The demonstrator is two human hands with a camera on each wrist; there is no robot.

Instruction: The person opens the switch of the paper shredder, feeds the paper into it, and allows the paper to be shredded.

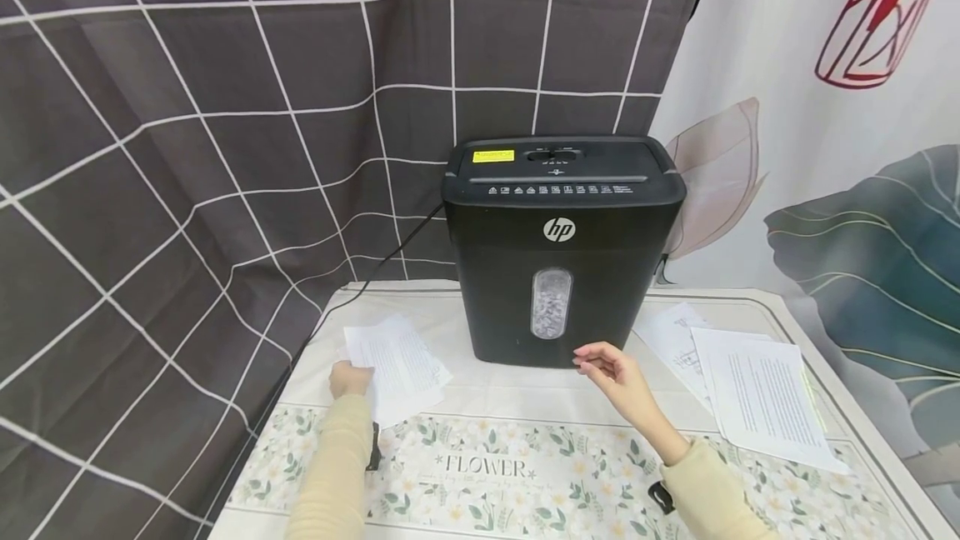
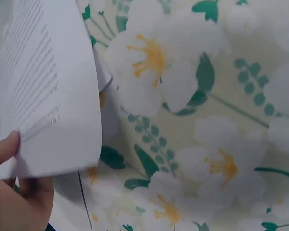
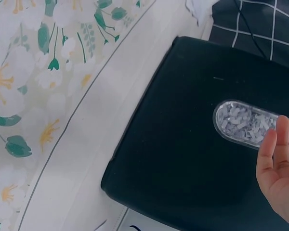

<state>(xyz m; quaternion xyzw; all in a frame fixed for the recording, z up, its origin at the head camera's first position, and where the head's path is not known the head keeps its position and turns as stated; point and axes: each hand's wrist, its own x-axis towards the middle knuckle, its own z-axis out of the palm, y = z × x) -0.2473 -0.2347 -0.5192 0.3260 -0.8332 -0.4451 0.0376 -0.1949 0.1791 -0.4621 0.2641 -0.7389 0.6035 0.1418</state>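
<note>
My left hand (image 1: 349, 379) pinches the edge of a printed sheet of paper (image 1: 392, 361) at the left of the table. In the left wrist view the thumb lies on the printed side of the sheet (image 2: 62, 125), fingers beneath, and its near corner is lifted off the cloth. More paper shows under it. A black HP paper shredder (image 1: 502, 282) stands upright at the back middle, its small window (image 1: 551, 304) showing shredded bits. In front of its lower right part, my right hand (image 1: 617, 377) hovers with relaxed, slightly bent fingers and holds nothing.
Several overlapping printed sheets (image 1: 772, 394) lie on the right side of the table, beside the shredder. A black cord (image 1: 382, 265) runs from the shredder down the table's left edge. A flowered cloth (image 1: 487, 494) covers the front. Dark checked curtain (image 1: 300, 57) hangs behind and left.
</note>
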